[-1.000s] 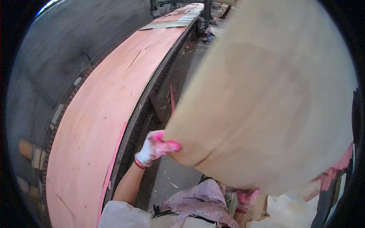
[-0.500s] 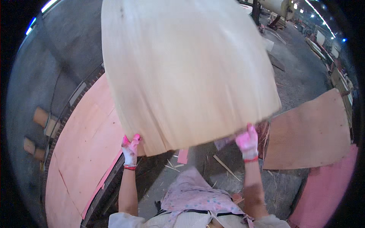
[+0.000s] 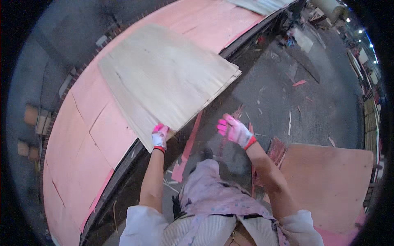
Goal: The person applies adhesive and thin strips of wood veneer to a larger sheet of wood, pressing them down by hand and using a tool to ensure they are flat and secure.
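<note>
A pale wood veneer sheet lies slanted over the pink-faced sheets on a long low stack, its near edge jutting past the stack's side. My left hand, in a white glove with pink fingertips, is closed on the sheet's near corner. To the right of that edge, my right hand hovers over the floor in a matching glove, apart from the sheet. Its fingers are loosely bent and spread, with no sheet in them. Behind it, a reddish scrap partly shows.
The pink sheets stretch along the left, with seams between them. Another pale sheet lies at the far end. At lower right is a brownish-pink board. Pink strips and wood scraps litter the dark floor.
The veneer sheet has come down from in front of me to the left, onto the pink stack. My right hand has let go of its edge; my left still grips a corner.
</note>
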Demonstrator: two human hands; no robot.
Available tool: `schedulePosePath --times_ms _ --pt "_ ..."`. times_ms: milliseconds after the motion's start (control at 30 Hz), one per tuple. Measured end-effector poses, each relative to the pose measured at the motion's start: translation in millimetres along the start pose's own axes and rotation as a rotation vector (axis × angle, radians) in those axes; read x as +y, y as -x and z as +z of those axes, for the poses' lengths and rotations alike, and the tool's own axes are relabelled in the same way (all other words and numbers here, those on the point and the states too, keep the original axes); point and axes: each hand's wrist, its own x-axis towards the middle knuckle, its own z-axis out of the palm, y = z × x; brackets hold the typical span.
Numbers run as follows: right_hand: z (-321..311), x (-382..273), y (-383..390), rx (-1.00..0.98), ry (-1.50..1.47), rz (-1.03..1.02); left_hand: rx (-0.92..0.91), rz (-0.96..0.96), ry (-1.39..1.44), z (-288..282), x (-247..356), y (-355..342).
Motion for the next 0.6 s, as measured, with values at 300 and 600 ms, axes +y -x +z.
schedulePosePath --times_ms 300,600 --pt "-148 -144 62 0.493 0.050 -0.038 0.172 0.329 -0.876 128 69 -23" --pt "-190 -288 -50 0.438 0.372 0.011 -0.174 0.268 -1.352 139 88 -42"
